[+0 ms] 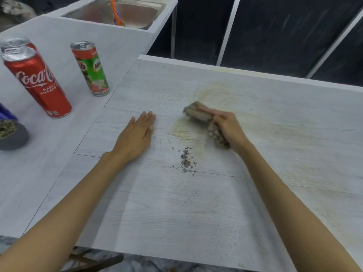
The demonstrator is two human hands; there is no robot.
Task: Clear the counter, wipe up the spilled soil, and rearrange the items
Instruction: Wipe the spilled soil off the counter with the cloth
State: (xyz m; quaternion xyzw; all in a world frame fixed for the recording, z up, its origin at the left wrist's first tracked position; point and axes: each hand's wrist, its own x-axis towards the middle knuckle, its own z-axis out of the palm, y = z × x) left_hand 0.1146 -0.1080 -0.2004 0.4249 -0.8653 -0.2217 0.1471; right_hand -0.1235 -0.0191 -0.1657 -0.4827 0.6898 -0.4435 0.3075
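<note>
A small heap of dark soil lies on the pale wood-grain counter, with yellowish wet smears spread behind and beside it. My right hand grips a dirty grey cloth and presses it on the counter just beyond the soil; the cloth looks blurred. My left hand rests flat on the counter, fingers straight, left of the soil.
At the left stand two red Coca-Cola cans, a green Milo can, a blue can at the frame edge and a grey pot of soil. A steel sink sits at the back. The counter's near edge runs below my arms.
</note>
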